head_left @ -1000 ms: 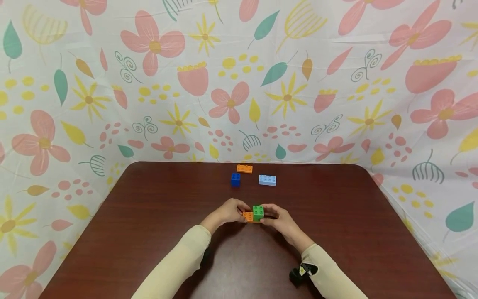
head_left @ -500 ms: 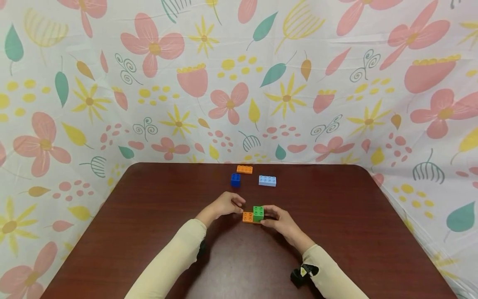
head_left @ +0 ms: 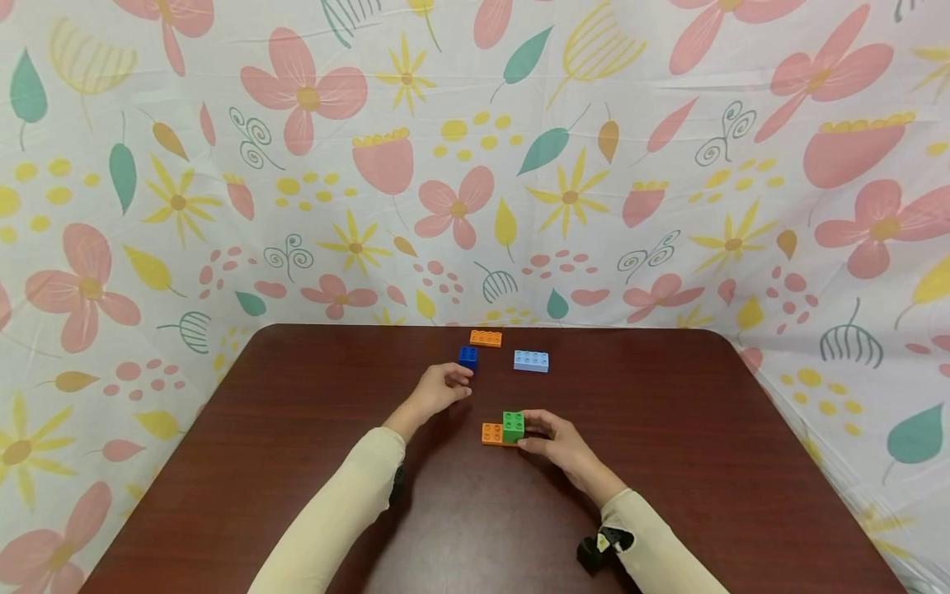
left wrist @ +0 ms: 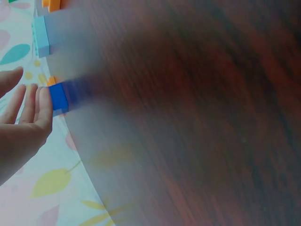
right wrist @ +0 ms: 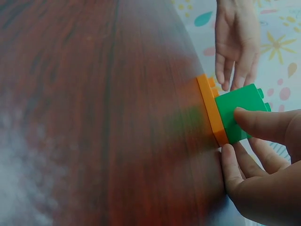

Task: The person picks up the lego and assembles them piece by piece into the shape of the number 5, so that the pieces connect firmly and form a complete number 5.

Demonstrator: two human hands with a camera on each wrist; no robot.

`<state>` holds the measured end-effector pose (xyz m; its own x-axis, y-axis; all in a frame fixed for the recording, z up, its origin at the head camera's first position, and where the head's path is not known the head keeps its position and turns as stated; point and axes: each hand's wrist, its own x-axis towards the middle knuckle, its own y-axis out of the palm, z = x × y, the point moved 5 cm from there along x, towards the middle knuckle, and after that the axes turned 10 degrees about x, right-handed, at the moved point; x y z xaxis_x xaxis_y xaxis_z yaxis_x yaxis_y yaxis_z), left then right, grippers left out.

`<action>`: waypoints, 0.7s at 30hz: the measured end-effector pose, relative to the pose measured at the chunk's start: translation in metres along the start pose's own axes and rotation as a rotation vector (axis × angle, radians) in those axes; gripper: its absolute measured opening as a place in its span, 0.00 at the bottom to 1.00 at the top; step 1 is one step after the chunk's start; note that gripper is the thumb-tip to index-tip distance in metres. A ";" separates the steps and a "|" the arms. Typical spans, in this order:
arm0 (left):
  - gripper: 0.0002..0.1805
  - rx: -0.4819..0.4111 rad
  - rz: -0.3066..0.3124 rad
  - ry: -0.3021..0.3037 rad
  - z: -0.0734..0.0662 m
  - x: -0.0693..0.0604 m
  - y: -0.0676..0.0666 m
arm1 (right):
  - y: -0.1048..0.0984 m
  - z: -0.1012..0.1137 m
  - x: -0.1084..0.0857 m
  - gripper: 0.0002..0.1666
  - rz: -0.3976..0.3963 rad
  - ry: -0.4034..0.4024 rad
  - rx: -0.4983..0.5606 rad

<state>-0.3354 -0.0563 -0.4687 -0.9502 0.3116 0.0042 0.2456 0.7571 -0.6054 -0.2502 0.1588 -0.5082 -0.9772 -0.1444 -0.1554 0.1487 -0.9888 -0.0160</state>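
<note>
Two hands are seen over a brown table [head_left: 260, 462]. One green block [head_left: 513, 426] is gripped by the right hand [head_left: 558, 441] between thumb and fingers; the left hand [head_left: 438, 388] is held farther out, its fingers loosely extended and nothing grasped.

Nearest, two pale sleeves [head_left: 334, 503] are seen, one on each arm, with a dark device [head_left: 590, 554] beside the right cuff. Beyond, the green block is seated on the right half of an orange plate [head_left: 491, 433]; four studs are left uncovered on the plate's left half. By the right wrist view the thumb is shown flat on a green side, and a fingertip close to the plate's end, which is hidden in the head view.

Farther off, one dark blue block [head_left: 467, 359] is placed just beyond the left fingertips; whether it is touched cannot be told. One light blue block [head_left: 531, 360] is set to its right. Behind them lies a second orange piece [head_left: 486, 337], seen whole from the head but mostly blocked by the dark blue block in the left wrist view. Farthest, a flowered cloth [head_left: 416, 82] is hung.
</note>
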 end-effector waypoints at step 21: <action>0.17 -0.118 -0.290 -0.031 0.017 0.027 -0.013 | 0.000 0.000 0.000 0.27 0.031 -0.002 -0.002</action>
<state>-0.3673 -0.0676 -0.4742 -0.9888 0.0570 0.1377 -0.0172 0.8740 -0.4855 -0.2502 0.1587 -0.5082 -0.9723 -0.1755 -0.1541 0.1795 -0.9837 -0.0127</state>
